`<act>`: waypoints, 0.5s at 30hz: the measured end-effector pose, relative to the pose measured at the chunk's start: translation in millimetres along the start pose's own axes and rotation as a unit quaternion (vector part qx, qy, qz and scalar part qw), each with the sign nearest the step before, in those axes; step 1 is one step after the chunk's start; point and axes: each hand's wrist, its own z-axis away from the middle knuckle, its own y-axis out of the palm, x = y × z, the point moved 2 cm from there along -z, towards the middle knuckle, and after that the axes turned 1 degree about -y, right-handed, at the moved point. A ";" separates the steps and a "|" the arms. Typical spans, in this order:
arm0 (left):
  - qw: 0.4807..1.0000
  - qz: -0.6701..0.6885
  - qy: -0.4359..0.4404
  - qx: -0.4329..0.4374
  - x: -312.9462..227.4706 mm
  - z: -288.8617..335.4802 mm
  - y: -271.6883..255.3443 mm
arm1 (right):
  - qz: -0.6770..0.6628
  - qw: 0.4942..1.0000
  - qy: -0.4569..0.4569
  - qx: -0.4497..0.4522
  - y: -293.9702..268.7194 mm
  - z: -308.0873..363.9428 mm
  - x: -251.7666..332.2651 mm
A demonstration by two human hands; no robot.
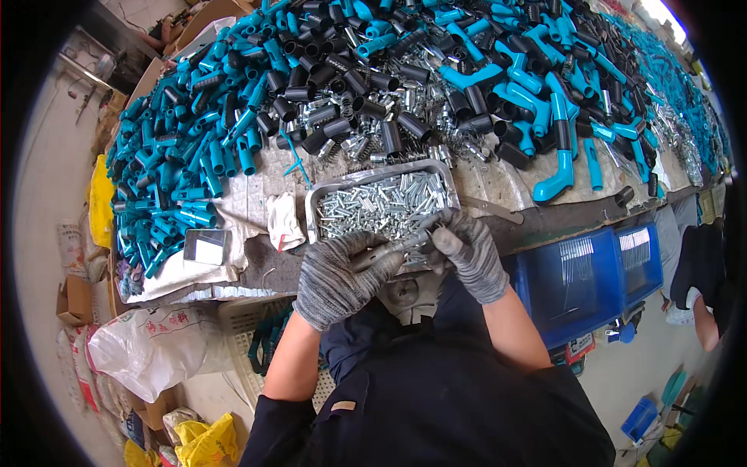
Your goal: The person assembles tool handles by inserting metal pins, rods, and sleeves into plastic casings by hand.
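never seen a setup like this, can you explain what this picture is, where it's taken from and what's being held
There is no robot here: a person works with their own two hands, in grey knitted gloves. The picture comes from a wide fisheye camera on the person's head, looking down, so edges bend and the corners go dark.

The left hand holds a slim grey metal part. The fingers of the right hand are at its far end; exactly what they grip is unclear.

Just beyond is a metal tray of small silvery pieces. Teal plastic parts and black sleeves are heaped across the worktable.
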 end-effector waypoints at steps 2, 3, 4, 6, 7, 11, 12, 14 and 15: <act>0.995 0.085 0.029 -0.030 0.4 0.3 1.6 | 0.083 0.995 -0.029 0.048 7.6 -5.0 -1.2; 0.998 0.012 0.050 -0.047 -16.8 4.0 -1.5 | 0.131 0.989 -0.038 0.053 12.4 -6.8 -2.3; 0.998 0.016 0.048 -0.047 -16.1 5.0 0.1 | 0.178 0.981 -0.046 0.057 15.3 -8.4 -3.7; 0.997 0.061 0.043 -0.023 -13.8 7.4 0.7 | 0.197 0.977 -0.041 0.073 11.4 -10.8 -11.9; 0.997 0.039 0.057 0.024 -0.3 3.2 1.3 | 0.123 0.989 0.010 0.085 7.7 -9.8 -19.7; 1.000 0.017 0.014 0.014 24.0 -0.4 -16.0 | 0.186 0.974 0.029 0.125 -14.2 -31.1 -12.6; 0.999 0.021 0.018 0.018 32.4 -5.2 -10.5 | 0.311 0.940 -0.061 0.131 -24.8 -44.4 -7.8; 0.975 0.162 -0.056 -0.145 54.1 -4.9 -4.3 | 0.459 0.868 -0.184 -0.042 -40.8 -92.1 24.6; 0.967 0.194 -0.042 -0.157 80.4 -12.8 7.4 | 0.433 0.878 -0.184 -0.091 -59.2 -123.0 31.7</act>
